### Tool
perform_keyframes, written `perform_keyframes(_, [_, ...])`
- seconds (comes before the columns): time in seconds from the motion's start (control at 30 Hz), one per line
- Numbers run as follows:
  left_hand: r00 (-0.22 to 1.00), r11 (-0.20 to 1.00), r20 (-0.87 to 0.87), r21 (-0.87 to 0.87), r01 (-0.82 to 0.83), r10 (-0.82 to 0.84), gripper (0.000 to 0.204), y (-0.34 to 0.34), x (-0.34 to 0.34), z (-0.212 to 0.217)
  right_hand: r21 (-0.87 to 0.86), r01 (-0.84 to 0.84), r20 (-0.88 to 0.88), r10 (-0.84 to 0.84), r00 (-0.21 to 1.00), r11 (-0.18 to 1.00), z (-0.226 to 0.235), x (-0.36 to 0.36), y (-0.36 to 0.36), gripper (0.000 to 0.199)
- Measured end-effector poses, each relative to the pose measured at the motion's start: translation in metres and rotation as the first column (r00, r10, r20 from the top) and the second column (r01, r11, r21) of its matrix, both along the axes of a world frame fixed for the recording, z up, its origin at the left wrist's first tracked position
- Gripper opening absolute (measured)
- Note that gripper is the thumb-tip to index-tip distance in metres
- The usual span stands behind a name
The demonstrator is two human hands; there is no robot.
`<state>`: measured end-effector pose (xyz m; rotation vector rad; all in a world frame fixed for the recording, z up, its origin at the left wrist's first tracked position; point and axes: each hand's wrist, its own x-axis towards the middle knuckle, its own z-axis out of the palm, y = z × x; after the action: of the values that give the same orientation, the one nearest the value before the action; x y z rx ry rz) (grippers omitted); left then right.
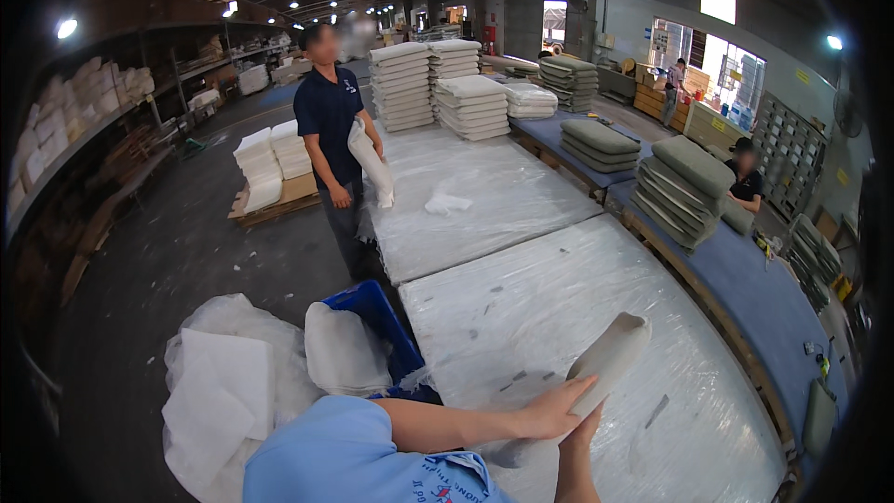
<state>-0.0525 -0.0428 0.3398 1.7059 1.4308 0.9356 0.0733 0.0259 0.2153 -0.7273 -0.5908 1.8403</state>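
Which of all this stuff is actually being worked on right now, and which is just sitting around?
In use:
- pale cushion, held by left hand and right hand
- plastic-covered table under it

Lying about:
- blue crate
- white foam pieces
- stacked cushions
- grey cushion stack

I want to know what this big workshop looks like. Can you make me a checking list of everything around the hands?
Surface: long table covered in clear plastic sheet.
Job's things: pale grey cushion pad, one end raised off the table.
Clutter: blue crate and white foam pieces in plastic at the table's left.
Grippers: left hand grips the pad's lower end; right hand presses against it from below.
Cables: nothing seen.
Surroundings: a person in a dark shirt holding a white pad, stacks of cushions, shelves at left.
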Motion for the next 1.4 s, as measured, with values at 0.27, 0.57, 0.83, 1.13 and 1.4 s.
perform_keyframes(0.27, [0.985, 0.991, 0.116, 0.042, 0.127, -0.131, 0.092, 0.003, -0.008, -0.017, 0.271, 0.076, 0.399, -0.185, 0.898, 0.959, 0.134, -0.014, -0.033, 0.091])
perform_keyframes(0.57, [0.974, 0.979, 0.123, -0.051, 0.199, -0.191, 0.096, 0.002, -0.019, -0.010, 0.349, 0.060, 0.563, -0.261, 0.784, 0.935, 0.116, -0.011, 0.051, 0.091])
perform_keyframes(0.83, [0.964, 0.983, 0.197, 0.001, 0.183, -0.179, 0.096, 0.006, -0.023, -0.016, 0.274, 0.081, 0.648, -0.246, 0.720, 0.958, 0.130, -0.018, 0.123, 0.103])
perform_keyframes(1.13, [0.968, 0.980, 0.159, -0.016, 0.200, -0.195, 0.096, 0.006, -0.015, -0.019, 0.364, 0.133, 0.760, -0.376, 0.530, 0.922, 0.116, 0.011, 0.182, 0.109])
perform_keyframes(1.4, [0.966, 0.990, 0.215, 0.038, 0.137, -0.142, 0.093, 0.004, -0.020, -0.024, 0.650, 0.083, 0.756, -0.654, 0.031, 0.755, 0.107, -0.010, 0.187, 0.084])
